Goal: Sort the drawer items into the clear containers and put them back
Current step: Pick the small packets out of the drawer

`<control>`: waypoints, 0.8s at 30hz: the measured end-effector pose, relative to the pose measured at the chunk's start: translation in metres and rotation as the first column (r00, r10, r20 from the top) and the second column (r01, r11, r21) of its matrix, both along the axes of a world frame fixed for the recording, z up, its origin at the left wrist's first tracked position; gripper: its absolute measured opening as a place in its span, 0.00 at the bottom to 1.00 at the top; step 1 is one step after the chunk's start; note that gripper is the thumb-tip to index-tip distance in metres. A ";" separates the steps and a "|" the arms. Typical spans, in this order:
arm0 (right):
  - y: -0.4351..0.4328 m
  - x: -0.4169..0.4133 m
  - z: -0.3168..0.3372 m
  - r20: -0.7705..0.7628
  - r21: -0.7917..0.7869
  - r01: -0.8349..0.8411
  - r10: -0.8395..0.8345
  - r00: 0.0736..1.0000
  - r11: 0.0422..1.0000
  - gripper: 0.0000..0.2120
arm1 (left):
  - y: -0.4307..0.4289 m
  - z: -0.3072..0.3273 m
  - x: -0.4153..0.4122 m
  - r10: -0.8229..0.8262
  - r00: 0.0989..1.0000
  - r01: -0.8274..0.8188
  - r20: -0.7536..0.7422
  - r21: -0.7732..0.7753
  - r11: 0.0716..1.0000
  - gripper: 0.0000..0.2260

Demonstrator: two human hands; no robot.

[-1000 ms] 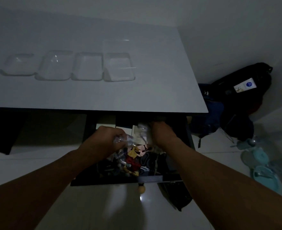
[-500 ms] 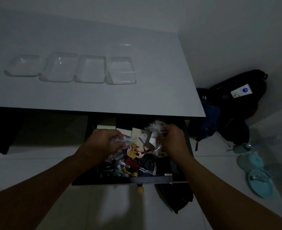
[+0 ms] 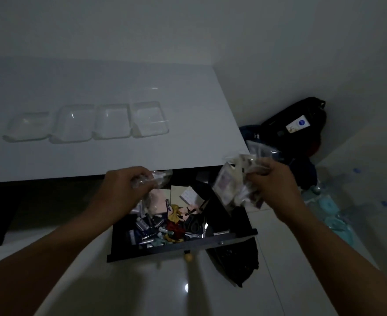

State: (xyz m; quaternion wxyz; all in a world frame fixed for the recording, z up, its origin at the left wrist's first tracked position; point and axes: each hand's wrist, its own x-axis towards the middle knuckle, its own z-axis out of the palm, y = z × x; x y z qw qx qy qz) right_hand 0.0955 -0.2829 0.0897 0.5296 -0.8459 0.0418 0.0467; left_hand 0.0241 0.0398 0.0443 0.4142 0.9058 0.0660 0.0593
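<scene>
The room is dim, and a white worktop [image 3: 188,142] runs back to a bare wall. On its left half sits a row of four clear containers [image 3: 112,122], side by side. The row's long axis runs parallel to the worktop's front edge. In this light nothing shows inside them.

The left hand [image 3: 124,185] hangs just at that front edge, above the back left of the drawer. Its fingers [image 3: 140,179] are curled round a small crinkled clear packet [image 3: 161,177].

Below and between the hands, the dark drawer [image 3: 181,247] stands pulled out. It holds a jumble of what look like batteries [image 3: 144,224], scissors [image 3: 197,224] and coloured scraps.

The right hand [image 3: 272,179] is up beside the worktop's front right corner. Its fingers [image 3: 259,172] are closed on a bunch of clear packets [image 3: 231,188] that dangle from the grip. Dark bags [image 3: 297,124] lie on the floor beyond it.

The coming move likely turns on where the containers lie: ahead and to the left of both hands, on the surface above the drawer. The left hand is the nearer one, with the rightmost container almost straight beyond its knuckles. The right hand would have to cross leftward over the corner to reach the same container.
</scene>
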 end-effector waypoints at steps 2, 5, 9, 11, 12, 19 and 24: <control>-0.019 -0.008 0.010 -0.012 0.044 0.044 -0.043 0.999 0.998 0.06 | -0.013 0.012 -0.002 -0.043 0.999 0.043 0.012 -0.006 0.999 0.05; -0.058 -0.023 0.011 -0.046 0.061 0.137 -0.134 0.990 0.989 0.03 | -0.055 0.021 -0.008 -0.099 0.995 0.100 0.034 -0.039 0.994 0.04; -0.120 -0.049 -0.008 -0.090 0.012 0.227 -0.225 0.970 0.974 0.06 | -0.145 0.019 -0.023 -0.253 0.963 0.262 0.096 -0.095 0.960 0.03; -0.152 -0.060 -0.027 -0.096 0.004 0.241 -0.240 0.966 0.970 0.04 | -0.198 0.006 -0.034 -0.347 0.932 0.359 0.105 -0.145 0.922 0.04; -0.168 -0.063 -0.040 -0.097 -0.004 0.244 -0.243 0.965 0.970 0.05 | -0.225 -0.005 -0.042 -0.406 0.907 0.420 0.109 -0.162 0.893 0.05; -0.260 -0.060 -0.196 -0.225 -0.140 0.232 -0.259 0.939 0.963 0.08 | -0.360 -0.178 -0.076 -0.623 0.773 0.609 -0.119 -0.135 0.782 0.13; -0.272 -0.031 -0.340 -0.293 -0.232 0.096 -0.163 0.942 0.968 0.08 | -0.371 -0.317 -0.022 -0.156 0.872 0.032 -0.463 -0.265 0.964 0.03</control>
